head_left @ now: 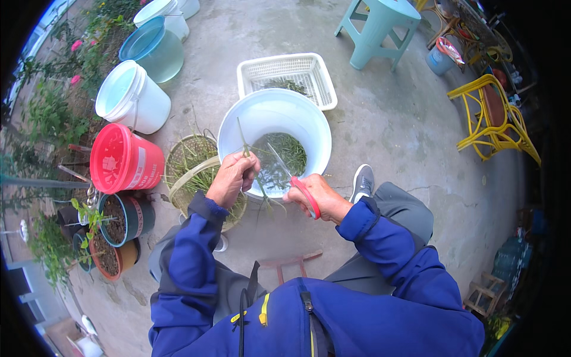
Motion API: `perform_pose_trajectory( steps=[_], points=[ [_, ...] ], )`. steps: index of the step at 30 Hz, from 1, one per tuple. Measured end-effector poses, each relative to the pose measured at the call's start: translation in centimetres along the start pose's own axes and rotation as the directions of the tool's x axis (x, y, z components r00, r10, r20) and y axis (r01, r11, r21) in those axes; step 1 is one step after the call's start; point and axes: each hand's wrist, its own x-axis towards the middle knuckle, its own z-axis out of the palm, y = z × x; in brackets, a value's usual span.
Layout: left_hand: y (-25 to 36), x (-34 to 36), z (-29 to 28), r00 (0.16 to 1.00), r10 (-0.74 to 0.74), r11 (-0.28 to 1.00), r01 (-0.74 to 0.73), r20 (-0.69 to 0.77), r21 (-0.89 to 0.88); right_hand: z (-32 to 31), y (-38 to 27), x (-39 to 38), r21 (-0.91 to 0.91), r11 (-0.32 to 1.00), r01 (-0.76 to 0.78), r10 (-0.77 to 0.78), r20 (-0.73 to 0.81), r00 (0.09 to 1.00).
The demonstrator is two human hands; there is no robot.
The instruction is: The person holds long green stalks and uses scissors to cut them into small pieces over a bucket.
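Observation:
My left hand (236, 174) is closed on a thin green plant stem (243, 138), which sticks up past the fingers and trails below them. Red-handled scissors (304, 195) are gripped in my right hand (321, 196), their blades pointing up and left, apart from the stem. Both hands are over the near rim of a large white bucket (235, 110). Cut green pieces (289, 156) lie at its bottom. Left of the bucket, a round woven basket (178, 156) with an arched handle holds many long green stems (199, 172), partly hidden by my left forearm.
Behind the bucket lies a white plastic basket (329, 89) with some green bits. Several buckets, including a red one (143, 163), and plant pots (134, 220) line the left side. A pale green stool (383, 24) and a yellow chair (476, 113) stand farther right.

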Motion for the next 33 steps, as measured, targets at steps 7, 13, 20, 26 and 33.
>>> perform_pose_trajectory(
  steps=[7, 13, 20, 26, 33],
  points=[
    [0.4, 0.1, -1.3, 0.996, 0.072, 0.99, -0.077, -0.045, -0.116, -0.3, -0.6, -0.6, 0.074, 0.997, -0.001, -0.005, 0.087, 0.996],
    [0.4, -0.1, -1.2, 0.996, 0.09, 0.986, -0.09, -0.006, -0.14, 0.2, -0.4, -0.5, 0.069, 0.998, -0.012, 0.005, 0.11, 0.994],
    [0.6, 0.2, -1.0, 0.992, 0.106, 0.982, -0.115, -0.069, -0.148, 0.3, -0.9, -1.0, 0.056, 0.998, 0.007, -0.012, 0.089, 0.996],
    [-0.4, 0.1, 0.2, 0.996, 0.073, 0.997, -0.07, 0.06, -0.045, 0.4, -0.9, -1.0, -0.017, 1.0, 0.006, -0.004, 0.111, 0.994],
    [-1.0, 0.0, 1.0, 0.989, 0.03, 0.999, -0.033, 0.146, 0.016, 0.3, -0.7, -0.6, 0.016, 1.0, 0.014, -0.015, 0.082, 0.997]
  ],
)
